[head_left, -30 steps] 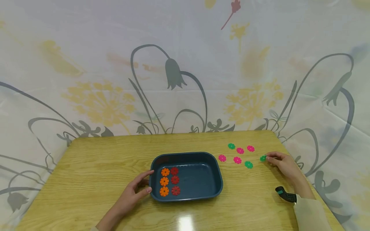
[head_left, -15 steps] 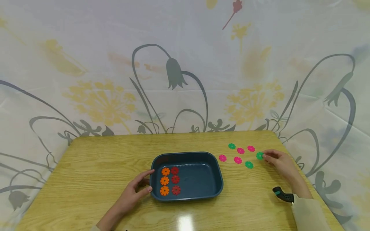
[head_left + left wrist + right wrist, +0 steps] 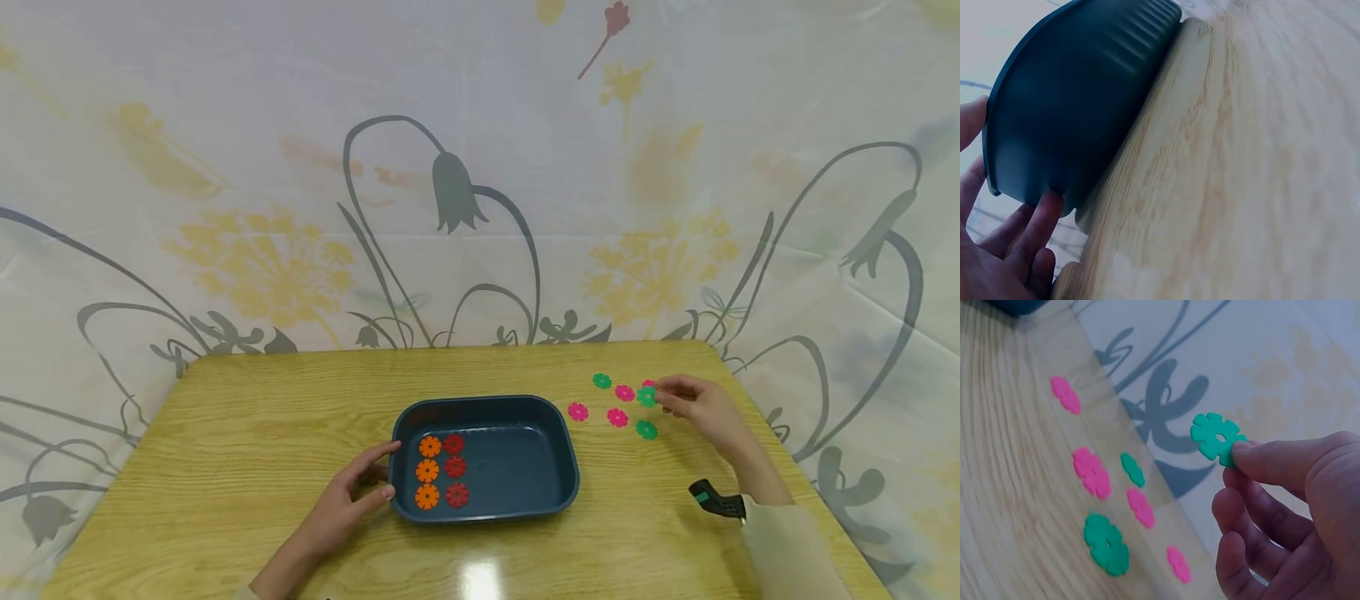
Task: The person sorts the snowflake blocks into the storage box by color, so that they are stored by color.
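Between thumb and fingertips, my right hand pinches a green notched plastic disc with a hole in its middle. In the head view, this disc is over the loose discs and partly covers a pink disc. At the left end of a dark blue tray, my left hand holds the rim and outer wall. The left wrist view shows fingertips against the tray's outer wall. Inside, on the tray's left side, orange discs form one column and red discs another beside it.
Right of the tray, several pink discs and two green discs lie flat on the wooden table. A floral-printed cloth hangs behind the table. A black wrist device is at the right sleeve.
My right hand has carried the green disc leftward and a little away from me, from the table's right side to over the loose discs. The left hand and tray have stayed in place.
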Demonstrator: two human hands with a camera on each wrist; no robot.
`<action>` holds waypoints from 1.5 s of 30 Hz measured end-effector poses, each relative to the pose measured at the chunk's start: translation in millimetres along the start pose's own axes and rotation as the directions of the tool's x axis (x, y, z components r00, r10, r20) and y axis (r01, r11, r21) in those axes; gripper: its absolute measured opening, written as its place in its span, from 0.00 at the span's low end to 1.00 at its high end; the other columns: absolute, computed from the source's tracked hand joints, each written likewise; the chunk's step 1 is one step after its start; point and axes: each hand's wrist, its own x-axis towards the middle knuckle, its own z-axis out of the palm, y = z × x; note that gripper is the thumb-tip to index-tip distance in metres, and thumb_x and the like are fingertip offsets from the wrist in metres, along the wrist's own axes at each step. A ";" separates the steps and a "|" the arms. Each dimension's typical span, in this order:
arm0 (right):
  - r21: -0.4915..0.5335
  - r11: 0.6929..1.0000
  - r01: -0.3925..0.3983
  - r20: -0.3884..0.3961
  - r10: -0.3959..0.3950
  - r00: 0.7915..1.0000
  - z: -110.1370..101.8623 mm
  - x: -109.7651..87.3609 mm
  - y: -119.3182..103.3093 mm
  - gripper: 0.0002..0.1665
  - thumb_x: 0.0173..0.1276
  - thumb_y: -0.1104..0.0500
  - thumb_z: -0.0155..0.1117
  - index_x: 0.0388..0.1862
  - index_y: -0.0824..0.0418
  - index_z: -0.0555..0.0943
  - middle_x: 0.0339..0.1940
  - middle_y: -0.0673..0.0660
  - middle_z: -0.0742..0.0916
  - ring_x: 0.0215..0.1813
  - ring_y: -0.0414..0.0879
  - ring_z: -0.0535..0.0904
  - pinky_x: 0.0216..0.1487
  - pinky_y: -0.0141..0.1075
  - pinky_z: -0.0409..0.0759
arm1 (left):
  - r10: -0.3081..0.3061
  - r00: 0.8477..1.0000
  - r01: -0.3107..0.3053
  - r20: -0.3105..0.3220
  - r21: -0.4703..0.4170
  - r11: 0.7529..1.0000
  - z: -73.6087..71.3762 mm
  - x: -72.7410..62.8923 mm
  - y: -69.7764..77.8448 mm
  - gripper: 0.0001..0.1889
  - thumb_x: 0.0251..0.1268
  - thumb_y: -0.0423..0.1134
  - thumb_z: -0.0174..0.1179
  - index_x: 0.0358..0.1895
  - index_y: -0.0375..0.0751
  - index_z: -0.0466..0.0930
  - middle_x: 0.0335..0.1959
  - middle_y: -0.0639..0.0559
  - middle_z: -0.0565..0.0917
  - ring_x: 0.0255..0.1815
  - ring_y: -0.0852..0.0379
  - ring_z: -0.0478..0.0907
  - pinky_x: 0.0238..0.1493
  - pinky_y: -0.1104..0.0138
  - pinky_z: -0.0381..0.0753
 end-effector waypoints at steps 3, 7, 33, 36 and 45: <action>0.008 1.000 0.029 0.021 -0.029 0.999 5.8 4.5 -5.7 0.19 0.70 0.52 0.57 0.52 0.64 0.77 0.40 0.66 0.82 0.39 0.60 0.76 0.37 0.42 0.76 | 0.004 1.000 -0.004 0.001 0.000 1.000 0.1 -0.2 0.3 0.27 0.66 0.35 0.57 0.68 0.46 0.63 0.61 0.45 0.69 0.51 0.51 0.74 0.48 0.65 0.73; 0.027 0.998 0.053 0.049 -0.055 0.997 14.6 9.8 -14.7 0.18 0.69 0.53 0.58 0.51 0.63 0.78 0.39 0.68 0.81 0.38 0.62 0.74 0.36 0.44 0.76 | 0.016 1.000 -0.016 0.002 -0.010 1.000 0.3 -0.1 0.2 0.27 0.66 0.34 0.57 0.68 0.45 0.64 0.61 0.44 0.69 0.51 0.51 0.74 0.48 0.65 0.73; 0.042 0.987 0.156 0.187 -0.161 0.969 79.7 34.2 -70.4 0.12 0.65 0.59 0.63 0.46 0.60 0.82 0.37 0.54 0.83 0.38 0.60 0.77 0.36 0.46 0.76 | 0.071 0.997 -0.071 0.012 -0.008 0.997 0.6 -0.2 1.2 0.27 0.66 0.33 0.56 0.68 0.42 0.62 0.61 0.41 0.69 0.50 0.50 0.74 0.46 0.65 0.74; 0.030 0.982 0.185 0.201 -0.187 0.962 86.1 36.6 -77.0 0.11 0.66 0.58 0.62 0.46 0.59 0.82 0.37 0.53 0.84 0.37 0.58 0.77 0.35 0.45 0.77 | 0.083 0.996 -0.082 0.017 -0.014 0.997 0.8 -0.2 2.2 0.27 0.66 0.32 0.55 0.68 0.41 0.62 0.61 0.40 0.69 0.50 0.49 0.74 0.46 0.65 0.74; -0.006 0.957 0.291 0.273 -0.278 0.921 103.4 44.8 -97.6 0.09 0.65 0.53 0.63 0.43 0.53 0.83 0.31 0.49 0.83 0.32 0.52 0.77 0.32 0.37 0.76 | 0.050 0.999 -0.050 0.002 -0.021 0.999 1.2 -1.2 2.9 0.27 0.66 0.33 0.56 0.68 0.42 0.63 0.61 0.42 0.69 0.50 0.51 0.74 0.46 0.65 0.74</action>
